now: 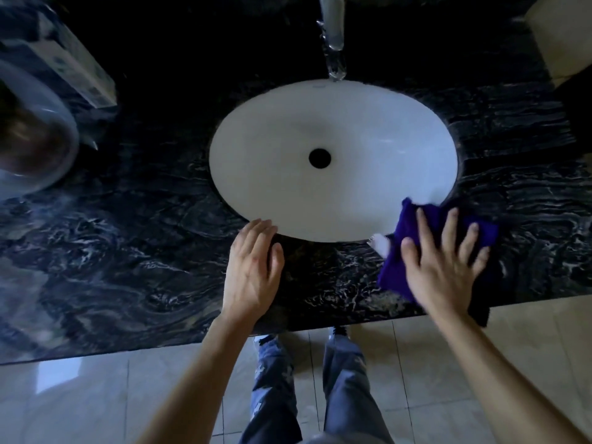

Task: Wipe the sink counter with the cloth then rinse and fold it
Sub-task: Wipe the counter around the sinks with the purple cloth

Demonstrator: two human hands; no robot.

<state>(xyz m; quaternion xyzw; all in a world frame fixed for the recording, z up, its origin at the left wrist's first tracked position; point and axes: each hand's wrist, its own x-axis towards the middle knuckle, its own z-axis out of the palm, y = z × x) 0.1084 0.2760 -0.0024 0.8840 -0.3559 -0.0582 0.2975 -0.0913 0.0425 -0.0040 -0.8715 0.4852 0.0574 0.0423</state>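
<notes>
My right hand (pixel 443 267) presses the cloth (pixel 429 238) with fingers spread, at the counter (pixel 128 251) front edge beside the sink (pixel 288 139); left hand (pixel 253 270) flat, fingers together.

Two hands on show: the left hand (pixel 253 267) at six o'clock, the right hand (pixel 445 264) at four o'clock. One purple cloth (pixel 416 225) under that right hand. One white sink (pixel 368 129) dead centre, one drain hole (pixel 319 158) in it, one faucet (pixel 333 27) at twelve. One dark marble bench (pixel 128 251). One clear dome (pixel 35 129) at nine o'clock, one box (pixel 73 65) at ten.
</notes>
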